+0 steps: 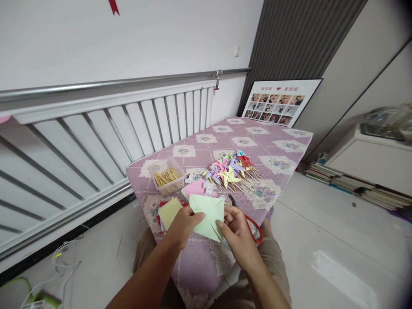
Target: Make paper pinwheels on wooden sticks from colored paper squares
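Observation:
A light green paper square [206,212] is held up over the near part of the table, with slits cut in from its corners. My left hand [185,223] grips its left edge, thumb on top. At the right edge my right hand [234,225] pinches the paper near a slit. Behind the right hand lie scissors with red handles [257,231], partly hidden. Left of the paper sits a stack of yellow paper sheets [170,211]; just beyond the green square is a pink paper stack [195,189].
A clear plastic box [178,185] holds many thin wooden sticks. Finished paper pinwheels [229,176] on sticks lie heaped on the purple tablecloth [199,270]. A white radiator [112,128] runs along the left. A framed photo board [273,103] leans at the far end.

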The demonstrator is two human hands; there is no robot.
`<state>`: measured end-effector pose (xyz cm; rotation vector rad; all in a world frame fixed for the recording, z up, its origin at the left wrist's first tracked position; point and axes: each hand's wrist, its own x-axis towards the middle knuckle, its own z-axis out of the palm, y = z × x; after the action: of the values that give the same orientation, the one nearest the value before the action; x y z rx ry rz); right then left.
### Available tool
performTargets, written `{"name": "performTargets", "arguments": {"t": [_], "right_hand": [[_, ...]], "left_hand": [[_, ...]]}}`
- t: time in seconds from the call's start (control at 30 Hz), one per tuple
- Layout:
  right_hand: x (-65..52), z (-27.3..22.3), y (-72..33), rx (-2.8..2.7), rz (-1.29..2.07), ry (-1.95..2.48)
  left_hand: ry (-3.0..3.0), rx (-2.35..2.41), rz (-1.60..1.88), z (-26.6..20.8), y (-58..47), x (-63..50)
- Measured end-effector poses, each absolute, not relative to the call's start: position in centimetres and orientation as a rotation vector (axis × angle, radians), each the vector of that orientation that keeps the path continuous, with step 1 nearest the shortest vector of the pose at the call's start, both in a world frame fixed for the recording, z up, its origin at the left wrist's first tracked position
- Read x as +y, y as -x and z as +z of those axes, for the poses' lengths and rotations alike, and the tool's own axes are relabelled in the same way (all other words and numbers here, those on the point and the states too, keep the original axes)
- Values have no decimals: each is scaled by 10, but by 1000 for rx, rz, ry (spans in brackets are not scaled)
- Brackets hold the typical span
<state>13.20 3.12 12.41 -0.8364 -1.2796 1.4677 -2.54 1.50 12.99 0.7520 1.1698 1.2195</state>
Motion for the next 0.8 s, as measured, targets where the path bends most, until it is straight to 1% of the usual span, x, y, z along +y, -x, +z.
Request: {"name": "performTargets", "arguments": {"t": [0.07, 0.2, 0.4, 0.8], "right_hand": [[30, 120, -140, -1423, 1394, 827], [27, 116, -152, -1719, 1351, 889], [25, 129, -152, -1975, 1148, 811], [25, 135, -142, -1985, 1118, 886]], "left_hand": [[-737, 1140, 1232, 129, 27, 15], [-704, 1111, 1254, 130, 27, 16], [-692, 1104, 1249, 136, 23, 15], [-772, 1193, 1266, 145, 16, 7]]}}
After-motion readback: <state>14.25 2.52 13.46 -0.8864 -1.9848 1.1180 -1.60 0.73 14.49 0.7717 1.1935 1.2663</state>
